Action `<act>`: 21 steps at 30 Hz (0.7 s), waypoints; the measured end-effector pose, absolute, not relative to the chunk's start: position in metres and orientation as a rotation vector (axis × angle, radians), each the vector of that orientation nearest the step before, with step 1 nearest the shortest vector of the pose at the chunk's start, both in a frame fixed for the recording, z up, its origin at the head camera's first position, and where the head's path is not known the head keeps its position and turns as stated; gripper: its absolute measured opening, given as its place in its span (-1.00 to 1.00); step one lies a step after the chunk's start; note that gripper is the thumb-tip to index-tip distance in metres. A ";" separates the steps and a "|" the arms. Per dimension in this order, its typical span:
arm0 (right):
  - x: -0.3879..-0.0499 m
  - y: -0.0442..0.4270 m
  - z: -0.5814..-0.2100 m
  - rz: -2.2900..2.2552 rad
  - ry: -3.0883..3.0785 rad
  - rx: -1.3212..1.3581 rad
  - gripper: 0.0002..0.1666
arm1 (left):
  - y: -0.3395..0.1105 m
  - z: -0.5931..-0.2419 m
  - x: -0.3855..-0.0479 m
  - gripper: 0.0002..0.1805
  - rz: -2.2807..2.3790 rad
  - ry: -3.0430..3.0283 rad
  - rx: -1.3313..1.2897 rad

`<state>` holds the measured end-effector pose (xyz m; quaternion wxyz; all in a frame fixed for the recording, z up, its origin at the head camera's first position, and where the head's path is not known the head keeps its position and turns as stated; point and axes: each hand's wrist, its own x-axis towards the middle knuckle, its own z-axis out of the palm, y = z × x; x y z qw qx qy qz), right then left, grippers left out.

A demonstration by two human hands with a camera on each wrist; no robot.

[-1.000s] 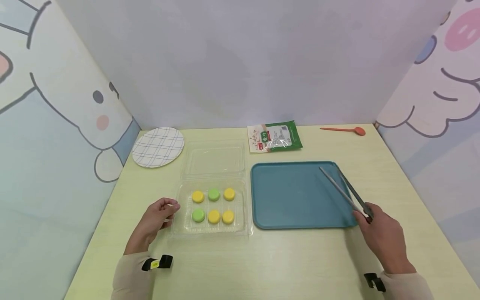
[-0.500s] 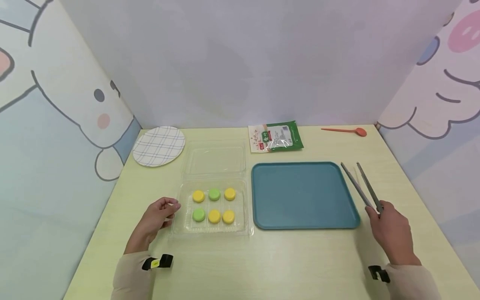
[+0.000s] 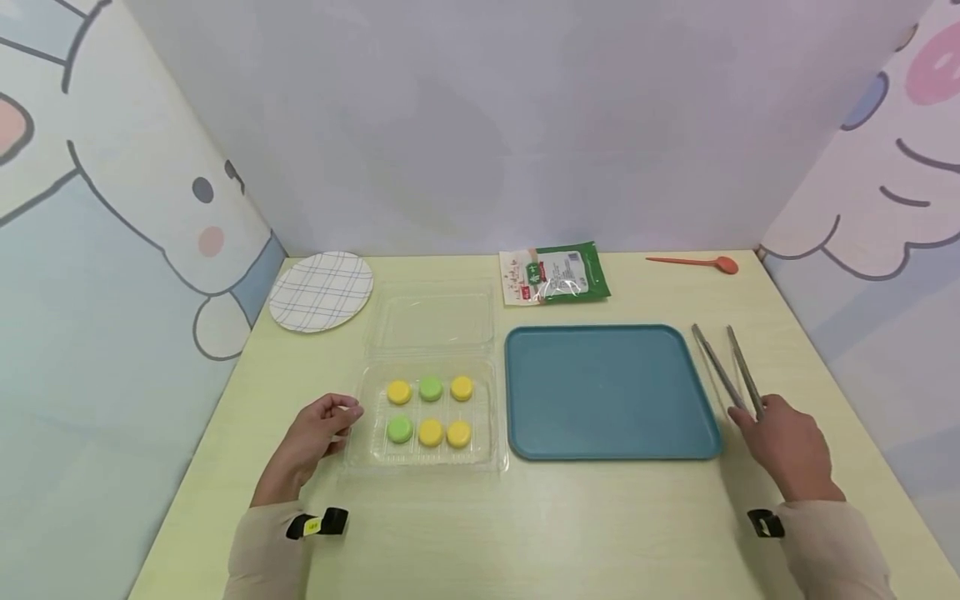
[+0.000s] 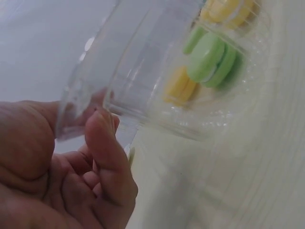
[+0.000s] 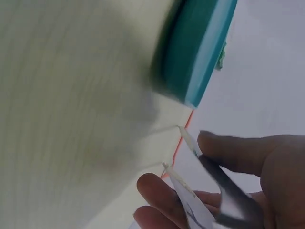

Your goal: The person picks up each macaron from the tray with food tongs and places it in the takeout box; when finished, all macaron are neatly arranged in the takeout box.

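My left hand pinches the left rim of a clear plastic clamshell box between thumb and fingers, as the left wrist view shows. The lid lies folded back, away from me. Several yellow and green macarons sit in two rows in the base, among them a green macaron and a yellow macaron. To the right of the blue tray, my right hand holds metal tongs with their arms apart and nothing between them. The tips point away from me, close to the table.
A checked paper plate lies at the back left. Behind the tray is a green and white packet. A red spoon lies at the back right. Walls stand along the table's back and sides.
My right hand has carried the tongs rightward from over the tray to the table beside it, and lowered them. The left hand and the box have stayed in place.
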<state>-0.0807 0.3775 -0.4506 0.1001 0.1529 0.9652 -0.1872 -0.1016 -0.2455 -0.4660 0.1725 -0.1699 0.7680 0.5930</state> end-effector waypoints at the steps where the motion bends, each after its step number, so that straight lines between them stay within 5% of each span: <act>1: -0.082 0.378 -0.450 -0.536 2.823 0.454 -0.21 | -0.245 -0.465 -0.102 -0.71 1.682 2.180 -0.482; 21: -0.087 0.387 -0.451 -0.452 2.721 0.445 -0.26 | -0.241 -0.456 -0.102 -0.69 1.521 2.314 -0.413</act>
